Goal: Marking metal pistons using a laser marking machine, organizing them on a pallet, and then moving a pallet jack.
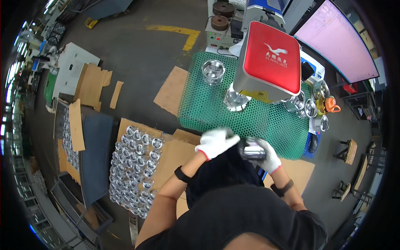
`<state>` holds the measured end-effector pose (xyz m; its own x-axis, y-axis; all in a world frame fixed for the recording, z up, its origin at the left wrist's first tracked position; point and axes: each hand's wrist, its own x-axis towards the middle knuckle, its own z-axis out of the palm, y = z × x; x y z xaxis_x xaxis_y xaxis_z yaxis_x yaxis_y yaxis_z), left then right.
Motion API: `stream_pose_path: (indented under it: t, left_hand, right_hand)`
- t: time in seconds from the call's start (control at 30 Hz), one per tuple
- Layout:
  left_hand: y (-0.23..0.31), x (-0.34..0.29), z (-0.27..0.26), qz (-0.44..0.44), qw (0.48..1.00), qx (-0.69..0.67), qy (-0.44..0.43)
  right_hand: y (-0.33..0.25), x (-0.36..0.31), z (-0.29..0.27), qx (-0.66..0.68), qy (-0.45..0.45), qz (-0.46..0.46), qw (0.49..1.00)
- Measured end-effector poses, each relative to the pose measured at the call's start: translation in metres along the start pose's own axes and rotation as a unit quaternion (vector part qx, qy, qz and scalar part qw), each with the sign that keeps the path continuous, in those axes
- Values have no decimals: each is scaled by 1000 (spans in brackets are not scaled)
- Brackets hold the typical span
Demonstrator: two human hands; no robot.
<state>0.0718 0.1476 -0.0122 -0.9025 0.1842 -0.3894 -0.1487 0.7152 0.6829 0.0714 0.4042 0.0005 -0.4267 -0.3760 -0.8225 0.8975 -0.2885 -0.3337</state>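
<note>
My right hand, in a white knit glove, is wrapped round a shiny metal cup in front of my body. To the left of it, my white-gloved left hand is smeared by motion. A grey blur shows at its fingertips, and I cannot make out whether it holds anything. Both hands are by the near edge of a table with a green perforated mat. On the mat, a round metal cup stands at the far left. Another metal piece sits beneath a machine head with a red top.
Several metal cups and an orange-lidded bottle stand at the mat's right. A monitor rises at the far right. At lower left, many metal cups stand in rows on cardboard. A wooden stool is on the right.
</note>
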Motion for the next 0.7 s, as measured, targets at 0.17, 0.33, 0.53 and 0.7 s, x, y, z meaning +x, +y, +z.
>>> stream_pose_path:
  t: [0.17, 0.33, 0.53, 0.7]
  left_hand:
    - [41, 114, -18, 142, 929, 144, 309]
    - [-30, 181, 23, 205, 901, 132, 358]
    - [-4, 102, -50, 129, 873, -425, 201]
    - [-62, -27, -35, -26, 745, -605, 282]
  right_hand:
    - [13, -41, -89, 42, 171, -67, 982]
    - [-17, -23, -72, -48, 126, -117, 984]
    - [-80, 80, -30, -389, 166, -436, 794]
    - [-99, 141, 41, -604, 56, -382, 698]
